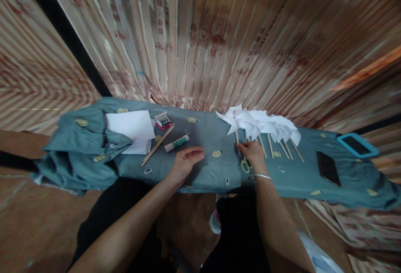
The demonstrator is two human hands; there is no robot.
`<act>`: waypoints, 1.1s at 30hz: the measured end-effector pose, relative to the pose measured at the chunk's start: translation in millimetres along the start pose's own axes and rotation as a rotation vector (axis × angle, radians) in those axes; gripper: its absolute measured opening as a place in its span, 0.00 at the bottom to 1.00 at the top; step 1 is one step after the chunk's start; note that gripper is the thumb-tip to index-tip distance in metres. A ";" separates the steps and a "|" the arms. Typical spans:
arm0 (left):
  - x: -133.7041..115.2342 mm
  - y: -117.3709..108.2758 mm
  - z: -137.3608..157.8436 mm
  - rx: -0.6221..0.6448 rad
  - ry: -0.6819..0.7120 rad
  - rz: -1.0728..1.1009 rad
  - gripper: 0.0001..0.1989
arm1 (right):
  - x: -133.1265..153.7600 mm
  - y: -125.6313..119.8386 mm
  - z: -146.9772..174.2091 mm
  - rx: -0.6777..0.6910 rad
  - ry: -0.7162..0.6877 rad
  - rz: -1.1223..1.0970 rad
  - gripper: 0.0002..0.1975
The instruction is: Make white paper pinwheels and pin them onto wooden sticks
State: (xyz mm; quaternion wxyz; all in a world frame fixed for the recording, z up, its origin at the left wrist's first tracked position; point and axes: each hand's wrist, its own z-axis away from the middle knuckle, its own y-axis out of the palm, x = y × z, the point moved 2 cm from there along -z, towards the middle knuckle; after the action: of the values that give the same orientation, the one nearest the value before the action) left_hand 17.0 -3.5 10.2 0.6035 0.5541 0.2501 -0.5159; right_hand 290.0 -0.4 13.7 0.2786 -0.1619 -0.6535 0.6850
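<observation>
My right hand (255,155) pinches the lower wooden stick of a white paper pinwheel (232,119), the leftmost in a row. Several more paper pinwheels (271,129) overlap to its right, their sticks pointing toward me. Partly under my right wrist lie scissors with yellow-green handles (245,165). My left hand (185,162) hovers over the cloth with nothing in it, fingers stretched out together and thumb apart. Just beyond it is a white and green glue stick (177,143). Thin wooden sticks (157,145) lie left of the glue.
A grey-green patterned cloth (203,177) covers the narrow table. White paper sheets (130,126) are stacked at left, beside a small open box (163,122) of small dark items. On the right lie a black phone (328,168) and a blue-framed tablet-like object (357,145). Striped sheeting (200,47) hangs behind.
</observation>
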 end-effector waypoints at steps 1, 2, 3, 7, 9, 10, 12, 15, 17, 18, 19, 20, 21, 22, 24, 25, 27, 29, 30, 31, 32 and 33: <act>0.0 -0.2 0.3 -0.003 -0.004 0.008 0.19 | 0.2 -0.4 0.5 -0.004 -0.004 0.005 0.18; 0.0 -0.5 0.5 -0.006 -0.009 0.017 0.19 | 0.4 -0.9 1.0 -0.007 -0.009 0.009 0.18; 0.0 -0.7 0.8 -0.010 -0.013 0.024 0.19 | 0.4 -1.4 1.6 -0.009 -0.013 0.013 0.18; 1.3 -1.8 0.8 -0.013 -0.015 0.043 0.17 | 1.5 -3.5 6.1 -0.045 -0.039 0.030 0.18; 2.9 -2.2 0.4 -0.007 -0.011 0.050 0.17 | 3.4 -4.4 10.5 -0.095 -0.069 0.043 0.18; 4.0 -2.5 0.3 -0.003 -0.009 0.051 0.17 | 5.0 -4.6 13.2 -0.123 -0.089 0.048 0.18; 6.2 -2.9 0.3 0.002 -0.005 0.049 0.16 | 10.0 -4.2 19.5 -0.173 -0.142 0.047 0.17; 9.1 -3.7 1.3 0.005 -0.008 0.034 0.14 | 21.4 -1.0 30.7 -0.177 -0.214 0.013 0.16; 10.2 -3.8 2.7 0.026 -0.007 0.010 0.13 | 30.7 2.4 39.0 -0.148 -0.260 -0.013 0.15; 10.6 -3.6 3.6 0.039 -0.007 -0.003 0.12 | 35.3 4.1 43.4 -0.135 -0.285 -0.023 0.15; 11.1 -3.3 4.6 0.054 -0.009 -0.015 0.12 | 39.7 5.8 47.6 -0.123 -0.309 -0.031 0.15; 11.7 -2.9 5.5 0.066 -0.012 -0.026 0.13 | 43.7 7.5 51.5 -0.109 -0.326 -0.037 0.16; 12.4 -2.6 6.5 0.076 -0.019 -0.037 0.14 | 47.2 9.1 55.1 -0.095 -0.339 -0.042 0.16; 13.0 -2.3 7.5 0.083 -0.028 -0.047 0.15 | 50.5 10.3 58.3 -0.080 -0.349 -0.048 0.16; 13.7 -2.6 9.4 0.095 -0.051 -0.075 0.17 | 56.7 11.5 63.7 -0.051 -0.364 -0.064 0.16; 13.4 -3.4 10.2 0.101 -0.058 -0.092 0.18 | 59.7 11.2 66.0 -0.039 -0.370 -0.074 0.16; 10.2 -7.1 11.3 0.112 -0.051 -0.128 0.20 | 65.9 9.1 70.1 -0.021 -0.380 -0.106 0.15; 3.9 -14.3 11.3 0.102 -0.004 -0.155 0.18 | 70.7 6.5 73.7 0.000 -0.379 -0.147 0.15; 0.0 -19.1 10.7 0.085 0.028 -0.163 0.16 | 72.1 5.9 75.3 0.009 -0.381 -0.169 0.15; -4.0 -24.6 10.0 0.062 0.060 -0.168 0.14 | 72.7 6.0 76.7 0.015 -0.387 -0.191 0.15; -7.6 -30.4 9.2 0.035 0.085 -0.171 0.13 | 72.6 7.1 77.8 0.021 -0.394 -0.207 0.16; -10.7 -36.1 8.4 0.016 0.103 -0.178 0.12 | 72.1 8.9 78.7 0.025 -0.404 -0.218 0.16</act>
State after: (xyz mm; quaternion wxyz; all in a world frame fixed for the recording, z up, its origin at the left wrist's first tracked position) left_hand -21.4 -2.3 7.0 0.5372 0.5603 0.3246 -0.5404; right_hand 185.3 -20.9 22.6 0.2163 0.0535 -0.7009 0.6775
